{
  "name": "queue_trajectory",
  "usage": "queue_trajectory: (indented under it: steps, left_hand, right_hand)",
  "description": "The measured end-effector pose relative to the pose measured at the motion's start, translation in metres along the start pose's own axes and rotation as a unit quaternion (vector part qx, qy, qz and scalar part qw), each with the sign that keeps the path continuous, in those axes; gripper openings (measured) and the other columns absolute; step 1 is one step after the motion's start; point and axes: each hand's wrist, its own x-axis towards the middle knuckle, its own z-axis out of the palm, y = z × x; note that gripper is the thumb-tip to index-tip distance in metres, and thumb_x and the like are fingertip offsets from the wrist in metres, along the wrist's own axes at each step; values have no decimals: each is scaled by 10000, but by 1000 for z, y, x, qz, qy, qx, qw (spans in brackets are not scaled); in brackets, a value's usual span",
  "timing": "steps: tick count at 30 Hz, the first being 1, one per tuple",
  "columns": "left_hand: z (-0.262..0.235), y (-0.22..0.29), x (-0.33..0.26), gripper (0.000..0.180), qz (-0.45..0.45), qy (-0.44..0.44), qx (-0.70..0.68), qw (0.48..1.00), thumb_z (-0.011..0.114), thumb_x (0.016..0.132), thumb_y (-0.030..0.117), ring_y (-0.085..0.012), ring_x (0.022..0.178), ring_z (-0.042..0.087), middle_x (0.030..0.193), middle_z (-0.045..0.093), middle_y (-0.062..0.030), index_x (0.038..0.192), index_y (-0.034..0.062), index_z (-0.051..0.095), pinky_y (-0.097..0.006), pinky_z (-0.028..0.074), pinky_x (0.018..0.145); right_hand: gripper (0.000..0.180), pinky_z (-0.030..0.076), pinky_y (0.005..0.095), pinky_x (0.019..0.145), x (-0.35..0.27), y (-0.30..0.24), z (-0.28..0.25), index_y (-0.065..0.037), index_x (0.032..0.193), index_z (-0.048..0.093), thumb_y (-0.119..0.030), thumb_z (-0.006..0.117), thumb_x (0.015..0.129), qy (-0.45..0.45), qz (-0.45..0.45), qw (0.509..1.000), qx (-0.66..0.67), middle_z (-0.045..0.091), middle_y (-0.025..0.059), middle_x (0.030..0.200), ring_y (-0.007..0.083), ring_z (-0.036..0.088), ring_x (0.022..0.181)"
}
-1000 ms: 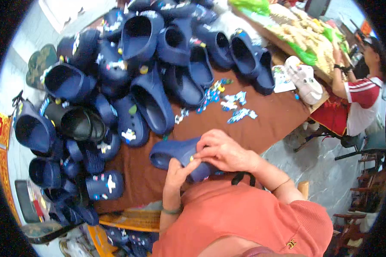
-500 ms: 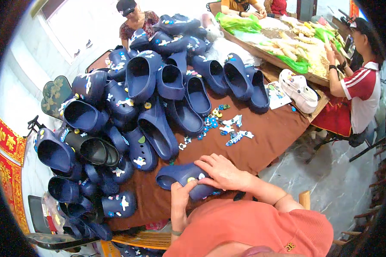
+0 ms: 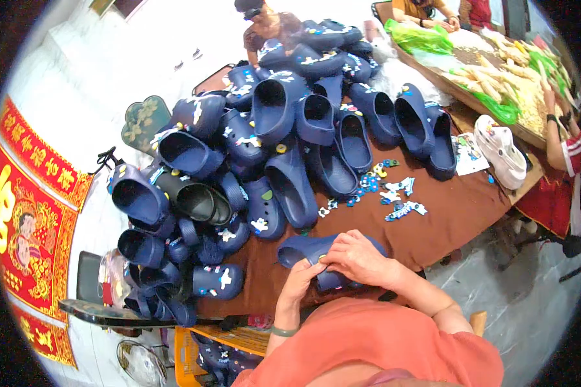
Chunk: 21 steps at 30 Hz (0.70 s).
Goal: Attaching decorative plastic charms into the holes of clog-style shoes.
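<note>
Since the earlier frame the view has tipped upward, so the table [image 3: 471,213] and its load sit lower in the picture and more of the wall shows; the two hands have stayed on the same clog, which has slid from mid-frame to about 6 o'clock.

That dark blue clog [image 3: 306,248] lies at the near edge of the brown table, its long axis running roughly from 9 to 3 o'clock. Its rounded end shows bare toward 9 o'clock, the other end is covered by the hands, so which end is the toe cannot be told. It is a smooth, moulded foam shoe, matte navy, with a small coloured charm showing between the fingertips.

The left hand [image 3: 301,278] comes up from 6 o'clock, a green band on its wrist, fingers curled up against the clog's near side. The right hand [image 3: 357,258] lies over the top of the clog, fingers bent and closed down on it, fingertips meeting the left hand's at the charm.

A heap of matching blue clogs [image 3: 271,142] fills the table from 9 to 12 o'clock. Loose charms [image 3: 387,190] lie scattered at about 2 o'clock of the hands, well apart from them. A white clog [image 3: 500,151] rests at the table's 3 o'clock edge.
</note>
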Motion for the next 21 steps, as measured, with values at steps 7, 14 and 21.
queue_trajectory:
  steps: [7, 14, 21]
  left_hand:
    - [-17, -3, -1, 243, -37, -10, 46, 998, 609, 921, 235, -103, 900, 623, 963, 681, 11, 1055, 45, 681, -262, 464, 816]
    - [-30, -4, 7, 418, -72, -97, 110, 987, 582, 912, 279, -116, 1045, 544, 1134, 591, 9, 1267, 61, 554, -290, 439, 889]
    - [-26, -15, 9, 605, -23, -151, 99, 983, 519, 880, 127, -167, 1230, 427, 1341, 449, -30, 1446, 44, 324, -324, 335, 1071]
  right_hand:
    - [138, 464, 431, 821, 31, 14, -9, -109, 832, 709, -221, 736, 757, -109, 35, 991, 73, 664, 61, 854, 283, 596, 913]
    - [574, 475, 418, 842, 61, 63, 7, 6, 1022, 604, -392, 833, 678, -310, 58, 943, 109, 608, 187, 991, 353, 586, 949]
    - [738, 474, 422, 774, 65, 51, 15, -21, 1242, 369, -287, 793, 699, -396, 195, 881, 169, 625, 189, 955, 318, 623, 900]
